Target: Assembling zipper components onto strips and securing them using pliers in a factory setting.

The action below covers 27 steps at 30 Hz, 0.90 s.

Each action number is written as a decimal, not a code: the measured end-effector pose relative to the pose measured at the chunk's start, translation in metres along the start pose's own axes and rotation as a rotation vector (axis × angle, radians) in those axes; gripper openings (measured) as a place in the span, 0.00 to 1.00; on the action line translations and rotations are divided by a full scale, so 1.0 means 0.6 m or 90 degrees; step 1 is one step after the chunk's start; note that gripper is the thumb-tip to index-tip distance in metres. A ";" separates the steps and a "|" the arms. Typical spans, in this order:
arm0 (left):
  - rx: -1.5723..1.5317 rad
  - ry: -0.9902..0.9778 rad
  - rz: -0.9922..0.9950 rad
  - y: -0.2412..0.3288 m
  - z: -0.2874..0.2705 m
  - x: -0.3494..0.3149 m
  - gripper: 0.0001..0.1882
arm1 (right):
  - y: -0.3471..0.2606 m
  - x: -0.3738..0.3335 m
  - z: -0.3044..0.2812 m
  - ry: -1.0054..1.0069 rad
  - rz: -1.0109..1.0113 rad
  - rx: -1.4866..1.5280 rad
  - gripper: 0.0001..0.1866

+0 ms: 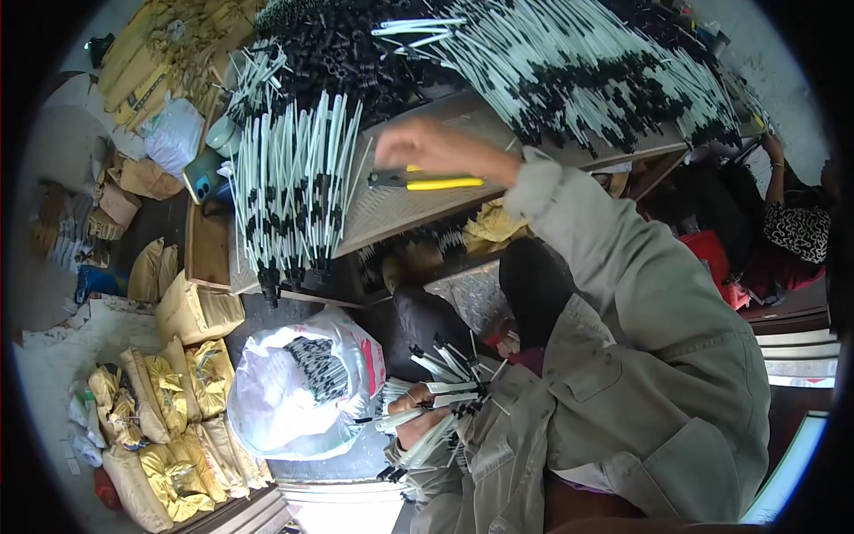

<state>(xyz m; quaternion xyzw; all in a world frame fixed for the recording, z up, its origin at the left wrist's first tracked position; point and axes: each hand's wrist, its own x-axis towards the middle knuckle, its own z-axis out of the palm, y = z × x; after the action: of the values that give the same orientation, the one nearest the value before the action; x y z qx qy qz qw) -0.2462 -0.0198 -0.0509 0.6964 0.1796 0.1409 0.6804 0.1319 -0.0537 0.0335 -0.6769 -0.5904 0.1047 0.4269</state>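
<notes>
My left hand is closed round a bunch of thin white rods with black ends, low in front of my lap. The rods fan out on both sides of the fingers. My right hand is over the table, blurred, and its fingers cannot be read clearly. Just below it on the tabletop lie pliers with yellow handles. Left of that hand, a row of similar white rods with black fittings lies across the table's near edge.
Behind are a heap of black fittings and a large pile of white rods on the table. A white plastic bag holding rods stands by my left hand. Yellow packages lie at left. Another person sits at far right.
</notes>
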 end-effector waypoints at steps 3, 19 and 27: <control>-0.047 0.002 -0.039 -0.015 0.015 0.010 0.14 | 0.076 0.040 -0.062 0.161 0.064 -0.451 0.10; -0.169 -0.020 -0.070 -0.020 0.007 0.032 0.16 | 0.052 -0.081 -0.045 0.143 0.218 -0.588 0.07; 0.014 -0.118 0.098 0.007 0.013 0.035 0.12 | 0.001 -0.039 -0.038 0.345 -0.001 -0.058 0.19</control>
<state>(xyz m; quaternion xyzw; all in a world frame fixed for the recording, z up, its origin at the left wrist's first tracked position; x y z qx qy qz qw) -0.2236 -0.0172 -0.0478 0.7253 0.0638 0.1257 0.6738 0.1405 -0.0847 0.0384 -0.6980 -0.4594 -0.1071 0.5388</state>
